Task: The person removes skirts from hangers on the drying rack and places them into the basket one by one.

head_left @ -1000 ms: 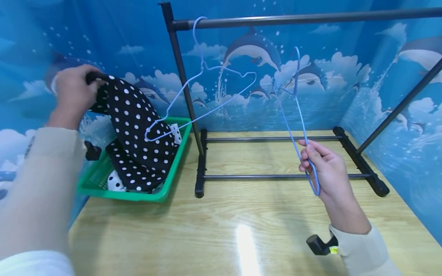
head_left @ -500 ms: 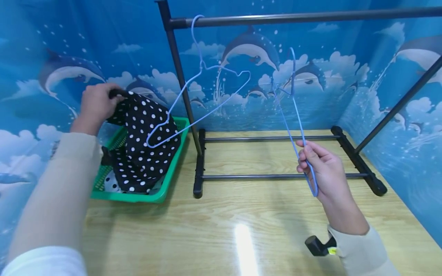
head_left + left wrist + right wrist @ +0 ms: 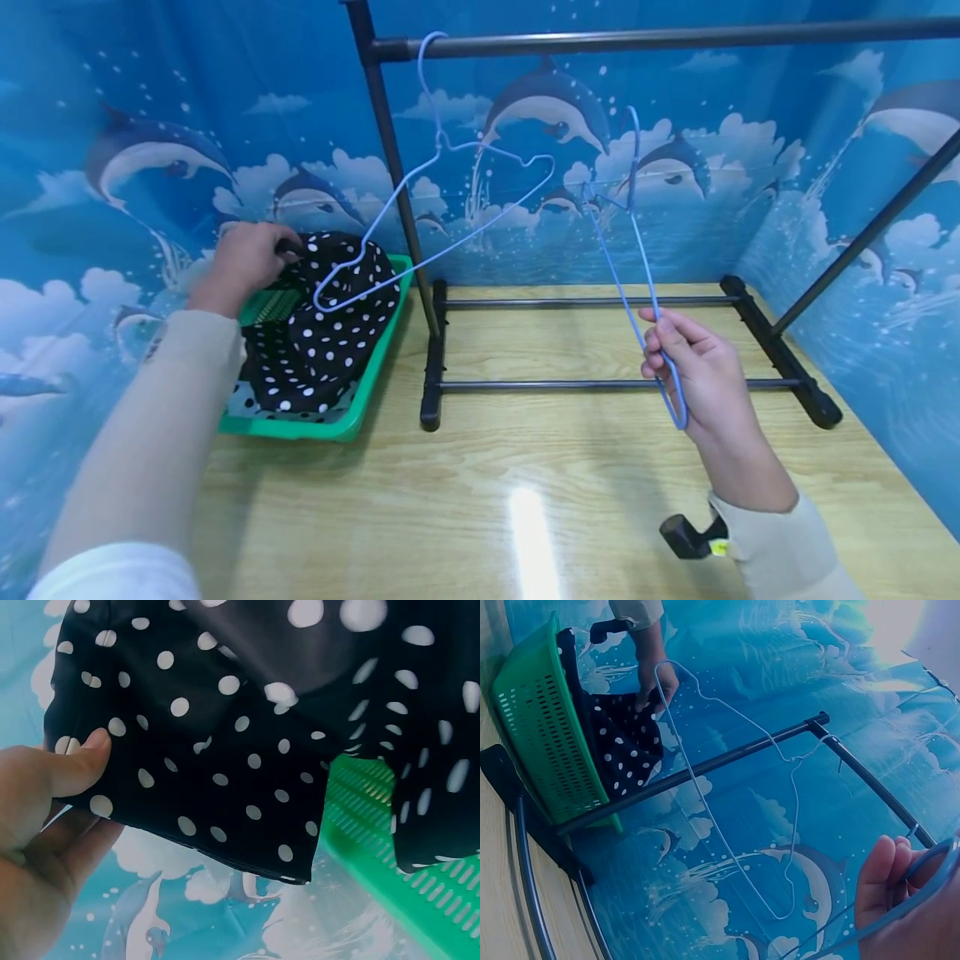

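Over the green basket [image 3: 300,428], my left hand [image 3: 251,257] pinches an edge of a black garment with white polka dots [image 3: 330,342]. The cloth droops into the basket and bunches there. In the left wrist view, the thumb lies on the cloth near its lower edge, and two hemmed parts hang with a gap between them. My right hand [image 3: 705,367] grips the lower end of a blue wire hanger [image 3: 632,187], whose hook points upward. A second blue hanger [image 3: 440,142] hangs by its hook from the rack's bar, partly in front of the garment.
A black clothes rack [image 3: 675,38] stands on the wooden table [image 3: 420,508], its left post [image 3: 390,142] right beside the basket. White cloth with black dots [image 3: 243,402] lies under the garment. A blue curtain [image 3: 300,133] printed with dolphins encloses the back and sides.
My left hand has moved right and then down toward the basket, and the held garment has sunk and folded lower. My right hand and its hanger have hardly moved.
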`<state>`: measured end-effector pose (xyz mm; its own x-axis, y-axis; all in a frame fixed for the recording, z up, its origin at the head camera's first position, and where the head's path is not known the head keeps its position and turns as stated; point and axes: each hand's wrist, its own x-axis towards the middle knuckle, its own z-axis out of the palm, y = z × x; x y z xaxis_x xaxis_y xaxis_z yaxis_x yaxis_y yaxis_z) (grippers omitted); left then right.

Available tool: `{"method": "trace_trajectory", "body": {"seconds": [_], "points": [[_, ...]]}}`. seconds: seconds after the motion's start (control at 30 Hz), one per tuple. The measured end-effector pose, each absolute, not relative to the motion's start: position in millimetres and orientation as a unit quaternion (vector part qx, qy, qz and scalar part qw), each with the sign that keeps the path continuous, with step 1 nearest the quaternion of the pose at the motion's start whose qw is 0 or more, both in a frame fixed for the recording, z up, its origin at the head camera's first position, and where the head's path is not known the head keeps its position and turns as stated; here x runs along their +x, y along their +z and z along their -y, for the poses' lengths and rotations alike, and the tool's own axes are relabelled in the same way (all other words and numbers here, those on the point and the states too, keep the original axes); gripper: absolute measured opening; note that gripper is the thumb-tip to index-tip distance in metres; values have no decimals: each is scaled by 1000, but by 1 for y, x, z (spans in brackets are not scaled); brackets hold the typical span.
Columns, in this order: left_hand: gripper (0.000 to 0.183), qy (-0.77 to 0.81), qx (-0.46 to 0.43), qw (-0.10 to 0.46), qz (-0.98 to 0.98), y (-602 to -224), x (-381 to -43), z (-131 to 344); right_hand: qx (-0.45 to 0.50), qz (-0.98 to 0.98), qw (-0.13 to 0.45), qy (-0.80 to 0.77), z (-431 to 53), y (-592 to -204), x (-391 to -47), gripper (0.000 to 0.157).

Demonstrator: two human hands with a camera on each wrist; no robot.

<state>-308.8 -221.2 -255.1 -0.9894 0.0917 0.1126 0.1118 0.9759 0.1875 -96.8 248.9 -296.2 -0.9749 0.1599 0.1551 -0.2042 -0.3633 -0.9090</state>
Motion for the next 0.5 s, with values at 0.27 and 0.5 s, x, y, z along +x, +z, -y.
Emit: {"method": "trace_trajectory", "body": {"seconds": [0.27, 0.5], "points": [[28, -93, -75, 19, 993, -279, -301, 221, 22, 552, 102, 827, -247, -298, -99, 20], [72, -94, -79, -19, 992, -288, -294, 221, 8, 551, 90, 829, -245, -299, -98, 25]]}}
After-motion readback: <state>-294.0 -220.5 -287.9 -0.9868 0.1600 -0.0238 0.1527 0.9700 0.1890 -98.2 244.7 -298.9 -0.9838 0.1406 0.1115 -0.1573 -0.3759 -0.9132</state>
